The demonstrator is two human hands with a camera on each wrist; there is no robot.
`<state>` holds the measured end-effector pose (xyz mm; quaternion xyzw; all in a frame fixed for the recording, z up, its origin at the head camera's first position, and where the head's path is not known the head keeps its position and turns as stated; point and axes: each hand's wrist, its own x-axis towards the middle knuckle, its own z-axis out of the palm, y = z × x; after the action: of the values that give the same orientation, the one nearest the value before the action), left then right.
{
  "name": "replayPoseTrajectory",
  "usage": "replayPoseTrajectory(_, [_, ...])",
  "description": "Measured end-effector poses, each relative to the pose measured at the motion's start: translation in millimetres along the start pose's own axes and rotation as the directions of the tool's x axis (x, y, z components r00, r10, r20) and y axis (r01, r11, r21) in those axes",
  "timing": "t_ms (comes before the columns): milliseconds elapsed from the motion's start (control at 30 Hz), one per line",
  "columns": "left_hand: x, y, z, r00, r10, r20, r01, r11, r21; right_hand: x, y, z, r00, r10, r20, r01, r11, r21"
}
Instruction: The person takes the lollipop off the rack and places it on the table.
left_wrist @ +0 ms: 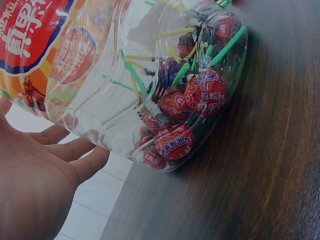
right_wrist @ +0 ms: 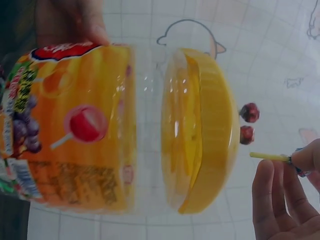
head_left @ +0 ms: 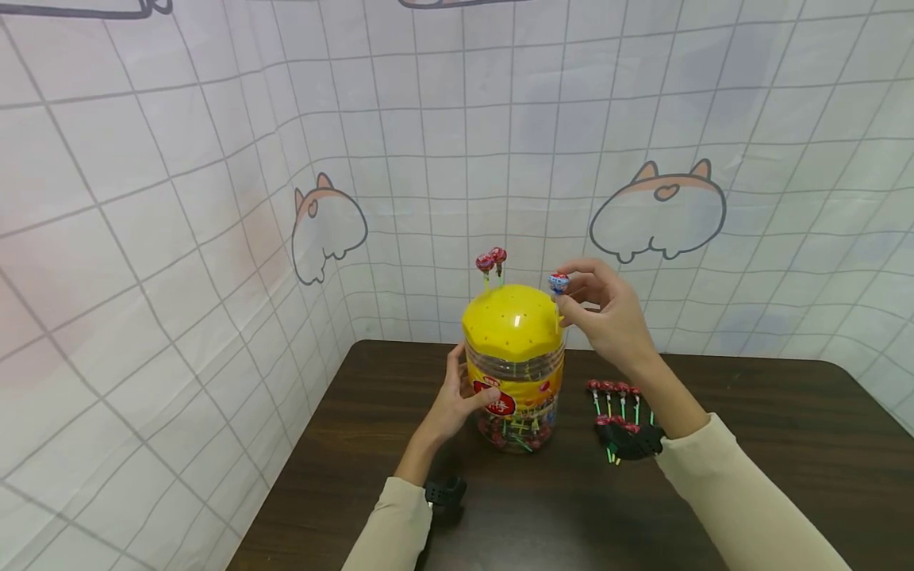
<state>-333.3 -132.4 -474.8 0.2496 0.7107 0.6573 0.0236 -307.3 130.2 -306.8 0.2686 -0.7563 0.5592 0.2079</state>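
A clear plastic jar (head_left: 550, 388) with an orange and red label stands upright on the table under a yellow domed lid (head_left: 514, 317) dotted with small holes. My left hand (head_left: 453, 400) grips its left side, thumb across the label. Inside, at the bottom, lie several wrapped lollipops (left_wrist: 206, 94). Two red lollipops (head_left: 485, 262) stick up from the back of the lid. Between thumb and fingertips my right hand (head_left: 607, 313) pinches a blue-and-red lollipop (head_left: 558, 283) by its head, beside the lid's upper right. Its yellow stick (right_wrist: 267, 156) points toward the lid, apart from it.
Several red lollipops (head_left: 608, 387) lie in rows on the dark wooden table (head_left: 343, 468), right of the jar and partly behind my right wrist. A white gridded cloth (head_left: 443, 143) with cartoon animals hangs behind and to the left.
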Motion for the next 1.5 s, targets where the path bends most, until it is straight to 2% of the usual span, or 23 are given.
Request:
replayPoseTrajectory(467, [1.0,-1.8,0.8,1.0,0.011,-0.005,-0.01,1.0,0.018,-31.2,26.7,-35.7,0.996,0.09,-0.023,-0.09,0.996,-0.013])
replayPoseTrajectory(800, [1.1,-2.3,-0.4,1.0,0.025,0.0,-0.025,1.0,0.016,-55.7,61.0,-62.3,0.983,0.178,-0.036,-0.18,0.982,-0.056])
replayPoseTrajectory(1000, [1.8,-3.3,-1.6,1.0,0.031,0.0,-0.031,0.999,0.014,-70.5,84.2,-77.2,0.966,0.249,-0.061,-0.255,0.961,-0.105])
replayPoseTrajectory(1500, [2.2,-2.9,-0.4,1.0,0.018,-0.002,-0.017,1.0,0.008,-102.3,142.0,-112.0,0.925,0.373,-0.07,-0.379,0.915,-0.136])
